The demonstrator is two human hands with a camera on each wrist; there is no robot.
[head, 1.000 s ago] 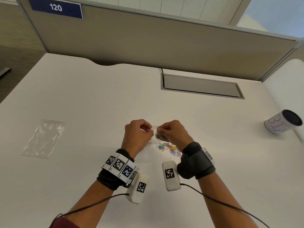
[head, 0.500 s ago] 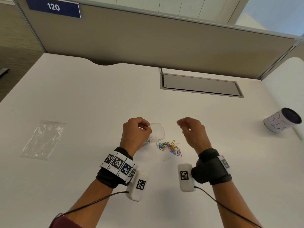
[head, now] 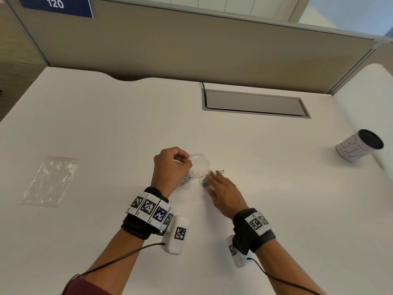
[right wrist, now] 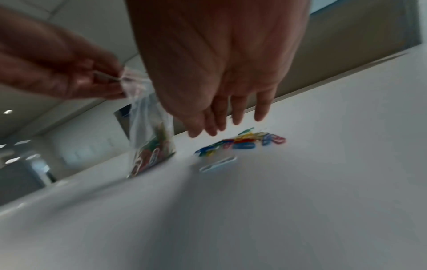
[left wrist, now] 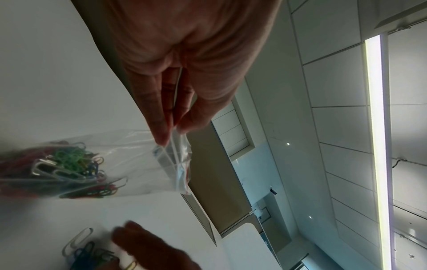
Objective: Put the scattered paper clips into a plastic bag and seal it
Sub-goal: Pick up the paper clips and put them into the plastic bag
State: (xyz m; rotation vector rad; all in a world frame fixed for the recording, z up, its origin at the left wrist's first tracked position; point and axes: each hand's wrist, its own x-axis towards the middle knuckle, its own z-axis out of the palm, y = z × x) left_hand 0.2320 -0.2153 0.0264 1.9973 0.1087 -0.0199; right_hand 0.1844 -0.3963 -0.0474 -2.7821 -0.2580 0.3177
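Observation:
My left hand (head: 173, 165) pinches the rim of a small clear plastic bag (head: 198, 165) between thumb and fingers and holds it up, mouth open. Several coloured paper clips lie in the bottom of the plastic bag (left wrist: 97, 164). A loose heap of coloured paper clips (right wrist: 242, 142) lies on the white table just right of the plastic bag (right wrist: 151, 131). My right hand (head: 221, 186) hovers over that heap with fingers straight and spread, holding nothing; it hides most of the paper clips (head: 204, 184) in the head view.
A second clear plastic bag (head: 51, 180) lies flat at the table's left. A white paper-wrapped can (head: 359, 147) lies on its side at the far right. A grey cable hatch (head: 255, 103) sits in the table near the partition wall.
My right hand let go of the bag's rim, swung out to the right, then came down over the loose clips with fingers spread. The left hand kept hold of the bag.

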